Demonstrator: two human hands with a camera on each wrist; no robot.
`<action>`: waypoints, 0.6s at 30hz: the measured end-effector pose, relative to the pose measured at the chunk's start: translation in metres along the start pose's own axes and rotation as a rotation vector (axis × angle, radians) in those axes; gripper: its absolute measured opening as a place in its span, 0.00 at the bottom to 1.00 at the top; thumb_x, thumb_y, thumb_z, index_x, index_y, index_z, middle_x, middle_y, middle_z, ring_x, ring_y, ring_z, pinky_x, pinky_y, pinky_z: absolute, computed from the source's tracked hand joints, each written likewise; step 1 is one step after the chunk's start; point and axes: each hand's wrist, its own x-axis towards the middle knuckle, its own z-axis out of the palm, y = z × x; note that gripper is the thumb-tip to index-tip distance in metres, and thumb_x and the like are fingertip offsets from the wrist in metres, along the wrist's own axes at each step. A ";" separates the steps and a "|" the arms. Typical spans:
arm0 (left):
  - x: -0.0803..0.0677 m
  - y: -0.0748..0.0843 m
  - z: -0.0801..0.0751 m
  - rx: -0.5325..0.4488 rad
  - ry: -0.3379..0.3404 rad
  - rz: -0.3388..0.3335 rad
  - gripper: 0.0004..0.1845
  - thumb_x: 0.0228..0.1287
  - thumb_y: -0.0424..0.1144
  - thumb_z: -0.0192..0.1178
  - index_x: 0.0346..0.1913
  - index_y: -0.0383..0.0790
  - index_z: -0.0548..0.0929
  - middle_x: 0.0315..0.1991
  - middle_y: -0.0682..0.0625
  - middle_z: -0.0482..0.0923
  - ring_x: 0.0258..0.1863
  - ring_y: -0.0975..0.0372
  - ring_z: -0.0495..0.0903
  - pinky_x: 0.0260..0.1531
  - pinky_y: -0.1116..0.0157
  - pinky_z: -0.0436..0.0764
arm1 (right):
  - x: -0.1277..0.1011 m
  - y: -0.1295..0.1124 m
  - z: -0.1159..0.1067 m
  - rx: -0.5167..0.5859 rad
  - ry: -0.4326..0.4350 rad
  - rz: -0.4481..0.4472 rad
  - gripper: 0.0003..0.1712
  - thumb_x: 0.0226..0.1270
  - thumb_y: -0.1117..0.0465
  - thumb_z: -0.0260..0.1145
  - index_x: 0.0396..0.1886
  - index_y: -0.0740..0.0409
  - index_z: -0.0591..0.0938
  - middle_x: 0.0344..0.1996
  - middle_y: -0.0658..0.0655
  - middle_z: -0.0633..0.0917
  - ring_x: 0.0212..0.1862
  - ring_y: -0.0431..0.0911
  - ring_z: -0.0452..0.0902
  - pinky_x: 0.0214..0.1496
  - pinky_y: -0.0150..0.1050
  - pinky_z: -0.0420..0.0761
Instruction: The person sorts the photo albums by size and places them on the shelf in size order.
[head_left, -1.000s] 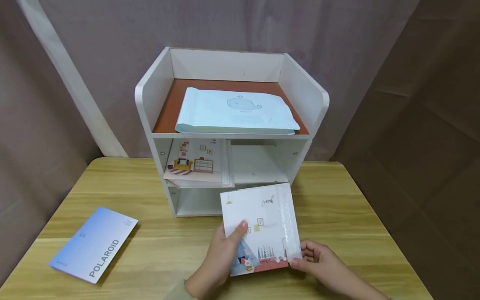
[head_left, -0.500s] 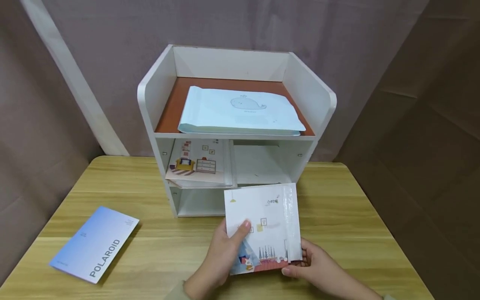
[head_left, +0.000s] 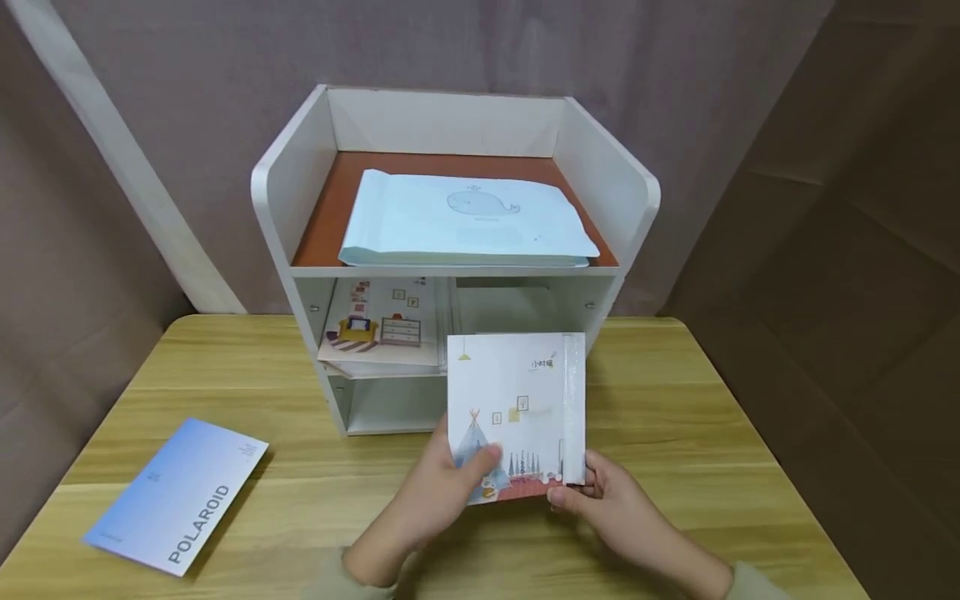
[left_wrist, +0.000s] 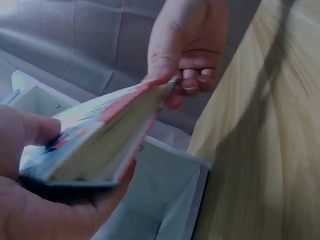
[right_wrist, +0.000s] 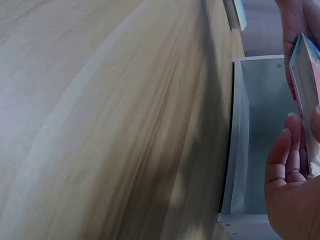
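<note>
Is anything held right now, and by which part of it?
Yes, the illustrated book: the left hand grips its lower left side, thumb on the front cover; the right hand pinches its lower right corner.

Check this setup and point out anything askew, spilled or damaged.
The blue POLAROID booklet looks askew: it lies slanted on the table, left of the shelf unit, not squared to the table's edges. The held book shows no clear damage, and nothing looks spilled.

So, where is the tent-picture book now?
In the head view, the book is right of centre, between the left hand and right hand, before the shelf.
</note>
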 end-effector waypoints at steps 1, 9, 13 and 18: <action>0.000 0.000 0.000 0.013 -0.012 0.009 0.26 0.69 0.36 0.58 0.66 0.42 0.62 0.51 0.47 0.79 0.47 0.57 0.81 0.48 0.62 0.80 | 0.001 -0.001 0.000 0.025 0.011 0.014 0.31 0.63 0.61 0.70 0.59 0.72 0.69 0.43 0.64 0.84 0.42 0.55 0.83 0.45 0.43 0.83; 0.000 0.002 -0.003 0.045 -0.028 0.035 0.29 0.69 0.38 0.59 0.69 0.50 0.59 0.52 0.46 0.78 0.46 0.55 0.81 0.39 0.58 0.84 | 0.009 -0.010 0.003 0.134 0.089 0.072 0.29 0.66 0.58 0.67 0.60 0.70 0.68 0.44 0.67 0.84 0.39 0.55 0.83 0.46 0.45 0.83; 0.000 0.006 -0.006 0.051 -0.014 0.013 0.25 0.68 0.40 0.60 0.65 0.46 0.65 0.46 0.44 0.79 0.40 0.53 0.82 0.31 0.56 0.85 | 0.010 -0.016 0.006 0.142 0.081 0.084 0.29 0.67 0.57 0.66 0.60 0.70 0.68 0.44 0.68 0.84 0.38 0.51 0.83 0.46 0.47 0.82; -0.002 0.009 -0.008 0.008 -0.005 0.038 0.22 0.67 0.35 0.61 0.60 0.38 0.68 0.42 0.41 0.79 0.37 0.50 0.82 0.37 0.57 0.85 | 0.011 -0.024 0.010 0.118 0.117 0.071 0.25 0.68 0.56 0.65 0.54 0.71 0.71 0.38 0.68 0.84 0.36 0.50 0.83 0.43 0.47 0.83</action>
